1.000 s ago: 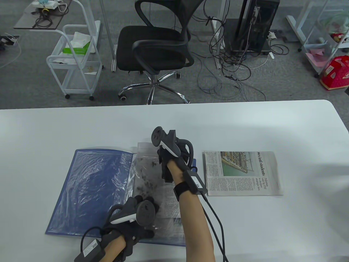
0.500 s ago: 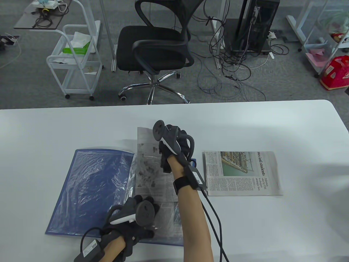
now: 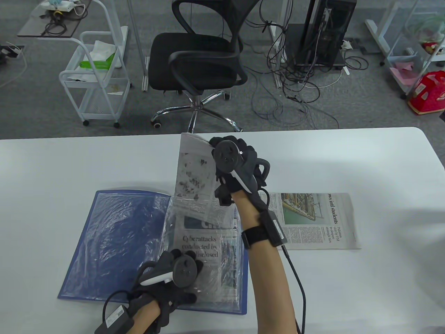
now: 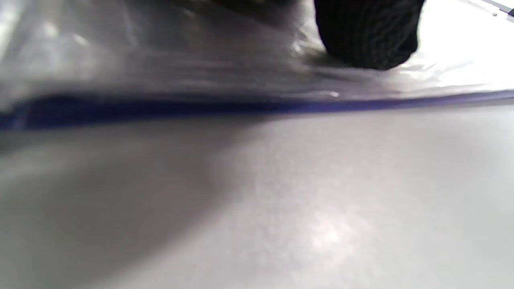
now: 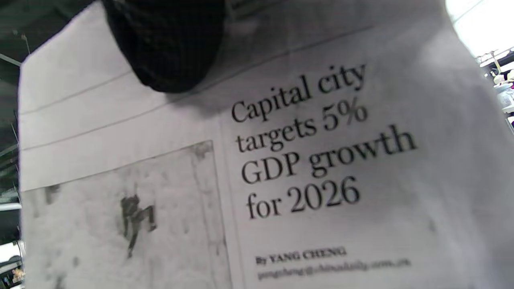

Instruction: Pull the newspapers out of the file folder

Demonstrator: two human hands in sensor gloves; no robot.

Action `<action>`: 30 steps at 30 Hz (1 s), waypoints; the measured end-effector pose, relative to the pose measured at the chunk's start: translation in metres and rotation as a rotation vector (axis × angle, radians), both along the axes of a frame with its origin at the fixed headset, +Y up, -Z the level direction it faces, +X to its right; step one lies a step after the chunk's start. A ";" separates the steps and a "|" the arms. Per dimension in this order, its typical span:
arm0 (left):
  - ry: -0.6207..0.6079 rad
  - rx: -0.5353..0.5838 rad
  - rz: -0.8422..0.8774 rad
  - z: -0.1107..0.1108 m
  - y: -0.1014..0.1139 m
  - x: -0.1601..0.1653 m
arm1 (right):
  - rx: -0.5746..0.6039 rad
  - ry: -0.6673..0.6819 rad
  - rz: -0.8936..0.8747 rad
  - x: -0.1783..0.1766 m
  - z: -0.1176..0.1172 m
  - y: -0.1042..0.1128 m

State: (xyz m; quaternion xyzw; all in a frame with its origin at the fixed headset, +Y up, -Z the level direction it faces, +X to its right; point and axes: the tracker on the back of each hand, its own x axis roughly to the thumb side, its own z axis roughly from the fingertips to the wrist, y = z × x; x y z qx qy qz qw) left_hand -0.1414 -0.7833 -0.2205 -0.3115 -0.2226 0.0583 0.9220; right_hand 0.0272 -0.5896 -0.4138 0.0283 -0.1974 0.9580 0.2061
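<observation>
Partway through, by the look of it — one folded newspaper [image 3: 309, 221] already lying flat on the table [image 3: 382, 167] just right of the blue file folder [image 3: 114, 243], a second newspaper sheet [image 3: 194, 167] lifted mostly out of the folder's clear plastic sleeve [image 3: 201, 250], its lower edge apparently at the sleeve's mouth. Right hand [image 3: 236, 163] gripping that sheet near its top, fingertip [image 5: 168, 48] pressed on the page above the headline about GDP growth. Left hand [image 3: 177, 275] resting flat on the sleeve near the folder's front edge, fingertip [image 4: 365, 36] on the plastic, holding nothing. Left to do, probably: clearing this sheet, laying it aside — and at least one more paper, headlined on cyberattacks [image 3: 201, 243], visible inside the sleeve.
</observation>
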 end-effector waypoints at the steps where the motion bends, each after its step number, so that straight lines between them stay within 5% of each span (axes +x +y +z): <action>1: 0.000 0.000 -0.001 0.000 0.000 0.000 | 0.004 0.004 -0.027 0.007 0.004 0.008; 8: 0.003 -0.003 -0.001 0.000 0.000 0.000 | 0.034 -0.020 -0.284 0.074 0.034 0.051; 14: 0.007 -0.005 0.002 0.000 0.000 0.000 | 0.017 -0.144 -0.528 0.152 0.055 0.045; 18: 0.011 -0.009 0.006 0.000 0.000 0.000 | -0.043 -0.286 -0.623 0.210 0.064 0.011; 22: 0.013 -0.011 0.007 -0.001 0.000 0.000 | -0.168 -0.491 -0.642 0.262 0.070 -0.047; 30: 0.020 -0.012 0.012 -0.001 0.000 -0.001 | -0.332 -0.740 -0.529 0.310 0.074 -0.128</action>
